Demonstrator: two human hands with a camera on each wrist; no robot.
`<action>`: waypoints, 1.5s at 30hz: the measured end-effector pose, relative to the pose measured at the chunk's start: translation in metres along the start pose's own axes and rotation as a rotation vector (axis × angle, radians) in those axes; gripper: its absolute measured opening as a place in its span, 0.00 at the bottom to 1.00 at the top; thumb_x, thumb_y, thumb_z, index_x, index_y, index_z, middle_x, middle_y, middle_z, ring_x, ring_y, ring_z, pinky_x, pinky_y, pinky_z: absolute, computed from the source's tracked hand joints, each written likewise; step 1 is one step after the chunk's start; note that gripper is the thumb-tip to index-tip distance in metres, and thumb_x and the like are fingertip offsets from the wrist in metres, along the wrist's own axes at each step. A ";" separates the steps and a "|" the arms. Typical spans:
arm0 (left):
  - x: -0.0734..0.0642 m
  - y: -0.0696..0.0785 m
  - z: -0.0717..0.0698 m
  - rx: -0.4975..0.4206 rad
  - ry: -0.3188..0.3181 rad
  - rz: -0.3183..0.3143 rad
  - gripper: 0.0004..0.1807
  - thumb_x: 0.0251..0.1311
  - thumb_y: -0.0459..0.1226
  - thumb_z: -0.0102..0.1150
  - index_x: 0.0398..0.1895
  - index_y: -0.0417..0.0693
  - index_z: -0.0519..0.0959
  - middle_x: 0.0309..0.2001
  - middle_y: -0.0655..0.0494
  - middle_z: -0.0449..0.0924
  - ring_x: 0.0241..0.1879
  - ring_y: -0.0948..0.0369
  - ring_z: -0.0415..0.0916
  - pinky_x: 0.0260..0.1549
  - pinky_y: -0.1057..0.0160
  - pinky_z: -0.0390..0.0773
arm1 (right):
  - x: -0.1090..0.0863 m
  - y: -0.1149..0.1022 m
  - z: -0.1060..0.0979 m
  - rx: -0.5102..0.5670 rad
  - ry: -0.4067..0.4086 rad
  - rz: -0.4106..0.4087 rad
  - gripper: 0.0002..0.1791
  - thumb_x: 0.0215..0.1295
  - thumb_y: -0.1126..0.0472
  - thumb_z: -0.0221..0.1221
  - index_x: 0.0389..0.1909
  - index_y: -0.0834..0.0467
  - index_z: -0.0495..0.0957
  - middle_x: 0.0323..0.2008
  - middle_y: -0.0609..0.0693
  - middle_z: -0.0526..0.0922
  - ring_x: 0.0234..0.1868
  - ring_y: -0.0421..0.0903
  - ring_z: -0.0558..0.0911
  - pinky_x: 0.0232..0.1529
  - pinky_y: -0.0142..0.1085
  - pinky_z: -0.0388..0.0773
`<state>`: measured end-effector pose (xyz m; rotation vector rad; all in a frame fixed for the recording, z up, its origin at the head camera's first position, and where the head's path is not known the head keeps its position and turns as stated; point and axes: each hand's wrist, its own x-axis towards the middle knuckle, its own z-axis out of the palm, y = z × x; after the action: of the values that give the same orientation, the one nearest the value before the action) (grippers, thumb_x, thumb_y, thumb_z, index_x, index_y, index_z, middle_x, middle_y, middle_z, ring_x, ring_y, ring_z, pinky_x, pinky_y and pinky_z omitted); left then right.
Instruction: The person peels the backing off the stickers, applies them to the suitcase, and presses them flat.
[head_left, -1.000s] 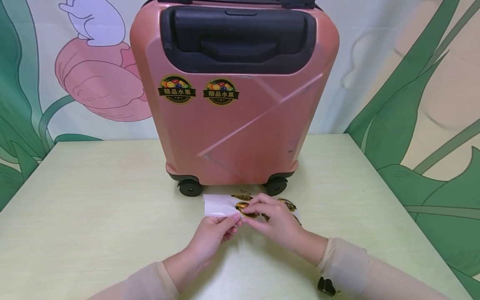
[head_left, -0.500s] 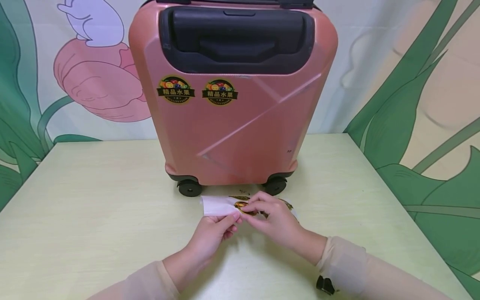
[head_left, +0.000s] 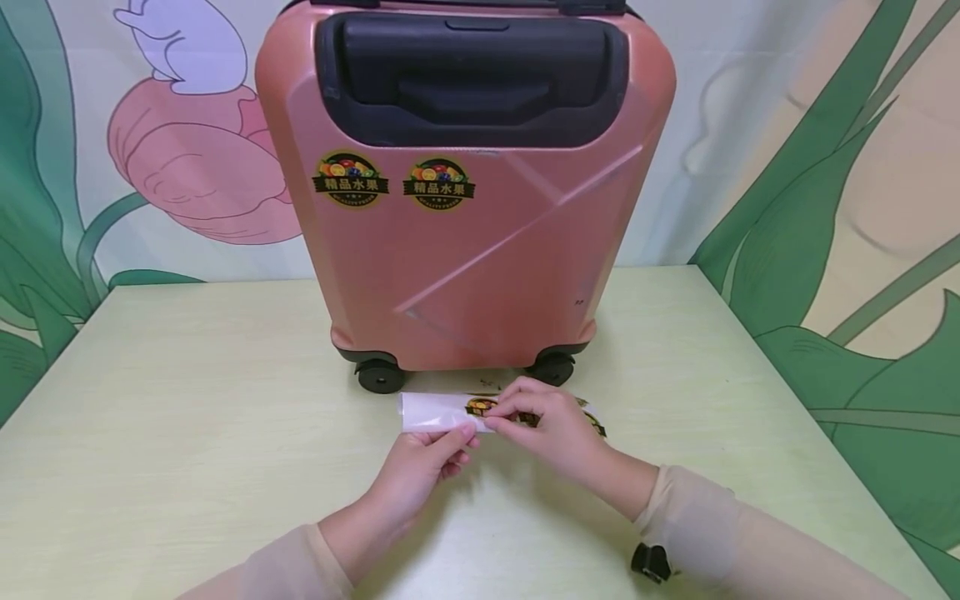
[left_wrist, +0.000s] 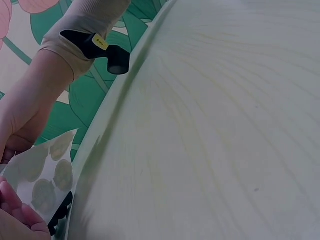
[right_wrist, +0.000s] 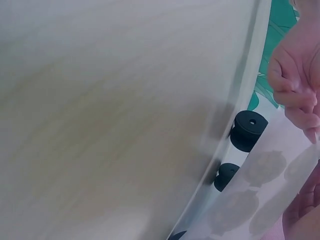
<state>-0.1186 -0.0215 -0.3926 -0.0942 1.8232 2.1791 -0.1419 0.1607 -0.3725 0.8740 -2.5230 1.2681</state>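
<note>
Sticker sheet, raised above the table before the pink suitcase's wheels; long axis running left to right, blank end pointing left; left hand, thumb and fingers pinching the near edge; right hand, fingertips pinching a sticker; printed end pointing right.

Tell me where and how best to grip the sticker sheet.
I'd pinch the sticker sheet by its blank outer end, coming from the person's left: it looks thin and bendy, and the left hand pinches the near edge further in, leaving that end free.
</note>
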 end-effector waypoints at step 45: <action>-0.010 -0.012 -0.018 -0.105 -0.005 -0.167 0.12 0.67 0.35 0.43 0.40 0.33 0.72 0.28 0.57 0.76 0.26 0.65 0.72 0.28 0.69 0.71 | 0.011 0.000 -0.016 0.137 0.105 0.182 0.03 0.56 0.62 0.65 0.31 0.57 0.85 0.31 0.44 0.79 0.31 0.41 0.77 0.33 0.34 0.77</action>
<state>-0.1084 -0.0388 -0.4054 -0.2542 1.6342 2.1542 -0.1525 0.1686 -0.3586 0.5960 -2.5037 1.5145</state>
